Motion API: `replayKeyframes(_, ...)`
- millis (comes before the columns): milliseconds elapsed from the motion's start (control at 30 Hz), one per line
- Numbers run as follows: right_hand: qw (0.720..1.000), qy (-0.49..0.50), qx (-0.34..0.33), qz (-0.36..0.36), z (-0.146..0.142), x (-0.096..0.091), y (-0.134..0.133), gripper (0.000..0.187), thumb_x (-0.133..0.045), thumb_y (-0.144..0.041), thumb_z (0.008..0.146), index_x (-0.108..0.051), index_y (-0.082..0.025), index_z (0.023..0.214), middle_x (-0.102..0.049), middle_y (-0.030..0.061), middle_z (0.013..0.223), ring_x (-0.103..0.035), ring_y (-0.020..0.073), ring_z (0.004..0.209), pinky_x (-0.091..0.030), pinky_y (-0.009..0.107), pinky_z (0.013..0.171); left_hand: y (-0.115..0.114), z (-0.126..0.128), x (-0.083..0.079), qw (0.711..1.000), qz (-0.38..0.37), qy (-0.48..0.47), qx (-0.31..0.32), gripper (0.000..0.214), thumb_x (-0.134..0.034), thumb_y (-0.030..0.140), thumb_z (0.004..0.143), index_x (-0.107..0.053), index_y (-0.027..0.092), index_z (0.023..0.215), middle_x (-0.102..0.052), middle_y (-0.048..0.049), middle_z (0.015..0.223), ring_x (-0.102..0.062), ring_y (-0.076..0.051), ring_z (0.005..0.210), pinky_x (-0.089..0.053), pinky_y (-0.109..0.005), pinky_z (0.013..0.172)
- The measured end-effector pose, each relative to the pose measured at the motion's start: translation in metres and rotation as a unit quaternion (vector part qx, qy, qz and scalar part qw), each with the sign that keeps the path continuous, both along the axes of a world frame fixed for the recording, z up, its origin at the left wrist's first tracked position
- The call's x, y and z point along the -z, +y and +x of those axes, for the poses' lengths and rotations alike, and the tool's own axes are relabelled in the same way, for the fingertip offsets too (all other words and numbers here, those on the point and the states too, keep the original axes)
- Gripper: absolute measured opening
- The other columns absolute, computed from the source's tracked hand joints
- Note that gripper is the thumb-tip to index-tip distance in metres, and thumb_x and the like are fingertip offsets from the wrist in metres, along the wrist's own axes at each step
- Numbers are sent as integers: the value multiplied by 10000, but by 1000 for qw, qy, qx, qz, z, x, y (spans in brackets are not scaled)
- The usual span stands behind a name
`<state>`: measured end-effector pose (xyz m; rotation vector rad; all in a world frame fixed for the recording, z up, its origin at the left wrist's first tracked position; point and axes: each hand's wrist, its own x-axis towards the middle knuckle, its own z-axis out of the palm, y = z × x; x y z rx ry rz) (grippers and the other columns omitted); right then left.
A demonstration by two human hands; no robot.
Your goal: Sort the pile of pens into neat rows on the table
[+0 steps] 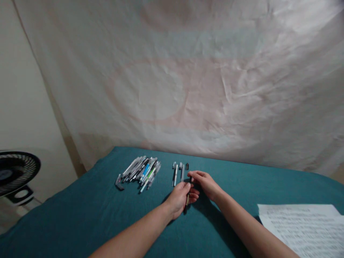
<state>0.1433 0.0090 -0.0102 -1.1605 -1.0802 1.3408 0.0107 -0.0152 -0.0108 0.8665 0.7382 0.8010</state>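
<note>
A slim dark pen [187,202] is gripped in my left hand [176,200], its lower end sticking out below the fingers. At its upper end, the thumb and fingertips of my right hand [206,183] pinch the pen. Just beyond my hands, a white pen [175,174] and a grey pen [182,173] lie side by side on the cloth. Near their far ends sit a clear cap [174,165] and another clear cap [180,166]. A black cap [187,166] lies by itself to the right of these.
Left of my hands is a heap of pens [142,172], with a dark angled piece [118,183] at its edge. Printed sheets [303,229] lie at right on the green cloth [88,215]. A black fan [18,172] stands at far left; a pale sheet [204,93] hangs behind.
</note>
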Motion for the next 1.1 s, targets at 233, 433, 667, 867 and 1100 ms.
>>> replayKeyframes(233, 999, -22, 30, 17, -1, 2, -1, 311, -625, -437, 600, -547, -137, 618, -523, -18, 562, -458, 82, 493, -344, 215, 511, -1, 0, -2, 1000, -4, 4, 1, 176, -422, 286, 808, -452, 124, 870, -584, -53, 738, -545, -68, 566, -430, -189, 548)
replayKeyframes(433, 1000, 24, 9, 1, 0, -1, -1, 295, -641, -384, 585, -604, -114, 698, -540, 3, 586, -475, 90, 499, -353, 212, 501, 0, 0, -1, 1000, -9, 1, 2, 176, -418, 287, 809, -448, 124, 868, -584, -52, 728, -544, -72, 559, -424, -198, 546)
replayKeyframes(667, 999, -22, 27, -3, -3, -2, -3, 357, -598, -468, 617, -601, -139, 756, -539, -3, 582, -466, 94, 486, -345, 212, 481, 1, 0, 0, 1000, -11, -5, 2, 172, -418, 283, 809, -455, 126, 868, -583, -50, 711, -546, -80, 555, -414, -203, 536)
replayKeyframes(867, 997, -53, 47, 14, -2, 0, -3, 357, -603, -495, 603, -529, -146, 620, -521, -9, 542, -454, 92, 475, -337, 214, 483, 1, 1, 1, 1000, -6, -6, 10, 169, -408, 278, 813, -455, 124, 862, -577, -45, 707, -543, -77, 552, -413, -202, 538)
replayKeyframes(1100, 999, -8, 34, 8, 0, 3, 0, 326, -626, -421, 606, -602, -128, 745, -533, -5, 579, -477, 97, 502, -353, 215, 506, 0, 0, 0, 1000, -5, 4, 8, 181, -406, 289, 813, -450, 121, 863, -585, -59, 721, -542, -79, 556, -414, -205, 544)
